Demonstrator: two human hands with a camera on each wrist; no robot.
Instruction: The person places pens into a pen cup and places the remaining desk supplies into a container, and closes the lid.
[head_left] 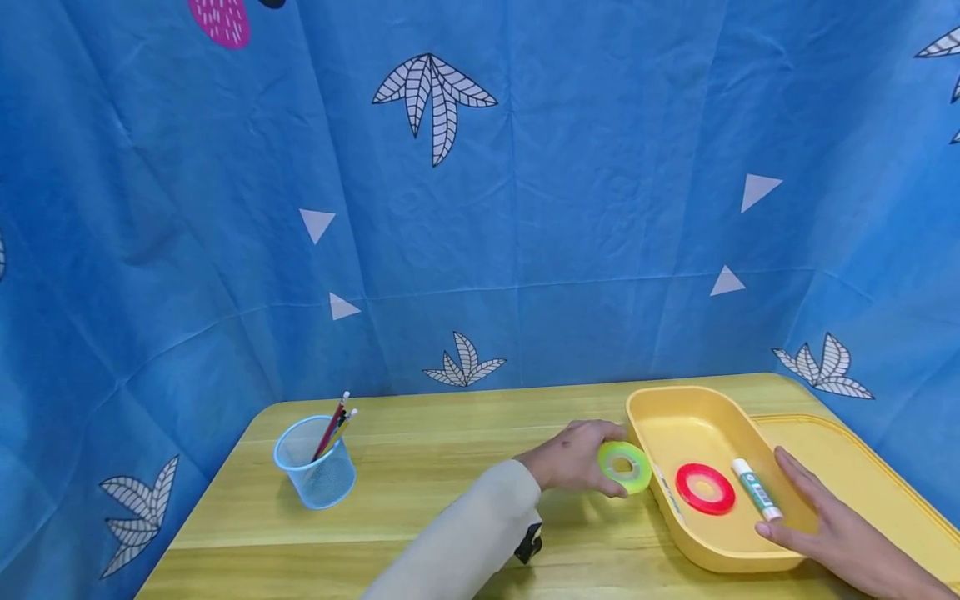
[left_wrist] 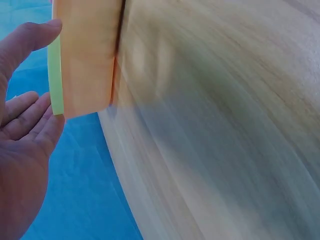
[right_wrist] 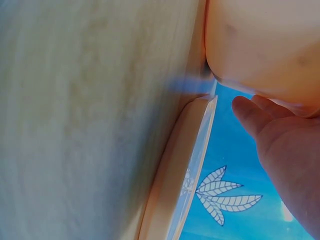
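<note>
My left hand [head_left: 581, 458] holds a yellow-green tape roll [head_left: 624, 467] by its edge, thumb on one side and fingers on the other, beside the box's left wall. In the left wrist view the roll [left_wrist: 55, 75] appears edge-on against the orange-yellow wall. Inside the yellow plastic box [head_left: 693, 408] lie a red tape roll [head_left: 705, 489] and a white-and-green glue stick [head_left: 757, 490]. My right hand [head_left: 840, 521] rests at the box's right rim with fingers extended, its thumb reaching over the near corner close to the glue stick. The right wrist view partly hides its fingertips behind the box.
A flat yellow lid [head_left: 840, 450] lies on the wooden table [head_left: 450, 433] to the right of the box. On the left stands a light-blue mesh pen cup [head_left: 322, 483] with several pencils [head_left: 332, 433]. A blue patterned curtain [head_left: 480, 217] hangs behind the table.
</note>
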